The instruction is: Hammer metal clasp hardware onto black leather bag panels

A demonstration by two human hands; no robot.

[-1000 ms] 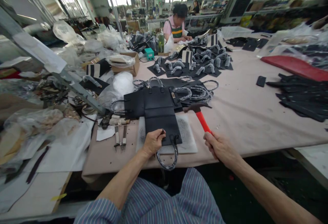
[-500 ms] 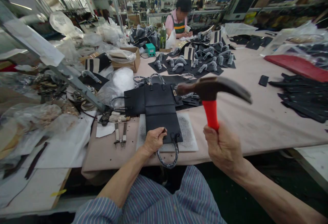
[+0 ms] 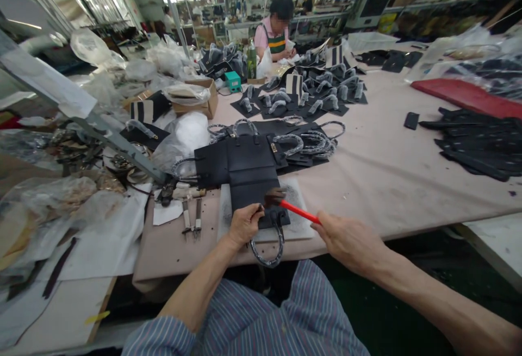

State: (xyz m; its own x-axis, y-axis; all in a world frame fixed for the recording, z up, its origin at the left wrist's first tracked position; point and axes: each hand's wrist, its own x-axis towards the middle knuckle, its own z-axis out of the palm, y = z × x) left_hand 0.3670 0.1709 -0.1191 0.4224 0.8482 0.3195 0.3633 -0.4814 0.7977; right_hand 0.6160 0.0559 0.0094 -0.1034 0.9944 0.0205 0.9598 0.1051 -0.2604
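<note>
My right hand (image 3: 346,236) grips the red handle of a claw hammer (image 3: 299,212). The hammer's dark head is low over the black bag panel (image 3: 253,163), close beside my left hand (image 3: 246,223). My left hand is closed in a pinch on a short dark tool (image 3: 261,208), mostly hidden by the fingers; whether the hammer touches it I cannot tell. The black panel spreads flat, its lower part over a pale block (image 3: 299,231). A plastic-wrapped bag handle (image 3: 267,263) hangs from its near end, past the table edge.
Two slim tools (image 3: 198,216) lie left of the block. Black pieces with wrapped handles (image 3: 320,141) are piled behind. More black parts (image 3: 481,141) are at the right, beside a red sheet (image 3: 465,98). A slanted metal bar (image 3: 118,141) crosses the left. A co-worker (image 3: 273,30) sits opposite.
My right hand has swung the hammer down and left, from raised above the table to beside my left hand. My left hand keeps its pinch over the panel. The view has shifted slightly.
</note>
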